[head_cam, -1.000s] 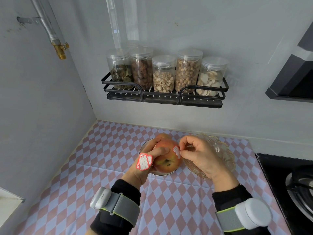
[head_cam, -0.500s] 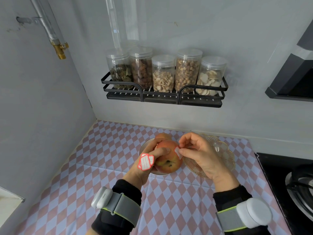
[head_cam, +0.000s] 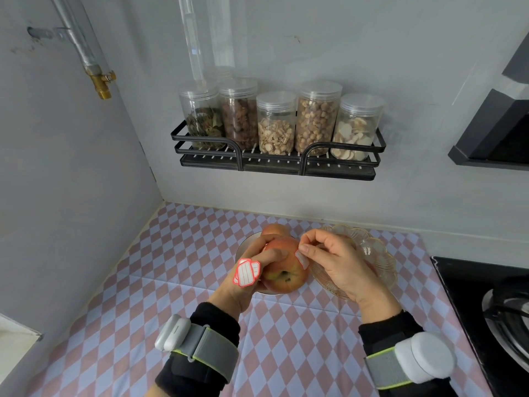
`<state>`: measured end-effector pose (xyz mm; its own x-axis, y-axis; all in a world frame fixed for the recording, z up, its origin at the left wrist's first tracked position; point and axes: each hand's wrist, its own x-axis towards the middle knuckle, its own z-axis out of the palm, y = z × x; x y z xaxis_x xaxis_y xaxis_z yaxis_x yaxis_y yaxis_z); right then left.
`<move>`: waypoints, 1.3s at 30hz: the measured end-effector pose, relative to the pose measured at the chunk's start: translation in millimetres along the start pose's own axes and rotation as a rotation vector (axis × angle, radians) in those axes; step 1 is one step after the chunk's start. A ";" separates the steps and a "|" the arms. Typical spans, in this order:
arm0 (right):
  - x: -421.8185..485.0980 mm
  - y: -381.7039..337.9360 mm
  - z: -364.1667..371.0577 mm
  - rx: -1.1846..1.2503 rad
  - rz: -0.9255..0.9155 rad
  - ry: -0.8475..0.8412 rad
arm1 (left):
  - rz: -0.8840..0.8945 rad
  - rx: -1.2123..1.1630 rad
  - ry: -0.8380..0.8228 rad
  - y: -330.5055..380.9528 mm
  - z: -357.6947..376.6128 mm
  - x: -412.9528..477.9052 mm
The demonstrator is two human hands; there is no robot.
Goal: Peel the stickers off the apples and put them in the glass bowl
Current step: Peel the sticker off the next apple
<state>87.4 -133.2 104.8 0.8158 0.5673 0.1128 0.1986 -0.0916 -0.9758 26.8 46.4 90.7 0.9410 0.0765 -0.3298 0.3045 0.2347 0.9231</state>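
My left hand (head_cam: 252,267) grips a red-yellow apple (head_cam: 283,273) above a metal bowl (head_cam: 243,247). Peeled red-edged white stickers (head_cam: 246,272) cling to the back of that hand. My right hand (head_cam: 340,265) pinches a white sticker (head_cam: 302,258) on the apple's right side, and one end of the sticker has lifted off the skin. Another apple (head_cam: 274,229) lies in the metal bowl behind. The glass bowl (head_cam: 378,253) stands on the checked cloth right of the apple, partly hidden under my right hand.
A black wall rack (head_cam: 277,161) holding several jars hangs above the counter. A gas hob (head_cam: 492,305) lies at the right. A pipe with a brass valve (head_cam: 101,81) runs down the left wall. The checked cloth (head_cam: 171,282) covers the counter.
My right thumb and finger have closed on the sticker and lifted its upper end from the apple. The apple and my left hand have stayed nearly still.
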 end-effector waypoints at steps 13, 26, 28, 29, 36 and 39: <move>-4.5 -1.0 -3.0 0.101 -0.007 -0.027 | -0.090 -0.144 0.012 -2.9 0.0 0.4; -4.8 6.8 -0.5 0.324 -0.013 0.034 | -0.147 -0.224 0.024 1.8 2.7 -1.8; -5.4 7.4 -0.5 0.384 -0.033 0.040 | -0.153 -0.233 0.016 2.0 2.7 -2.3; -5.7 7.2 -0.8 0.425 -0.045 0.042 | -0.154 -0.225 0.012 2.2 2.5 -2.3; -6.1 4.3 -1.4 0.222 0.033 0.056 | -0.200 -0.189 -0.036 1.7 6.2 -3.7; -4.9 3.5 0.6 0.245 0.041 0.134 | -0.198 -0.182 -0.097 1.7 7.0 -6.6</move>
<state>83.8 -135.8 100.7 0.8884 0.4520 0.0803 0.0399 0.0981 -0.9944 22.2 39.6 95.8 0.8781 -0.0789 -0.4719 0.4606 0.4068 0.7889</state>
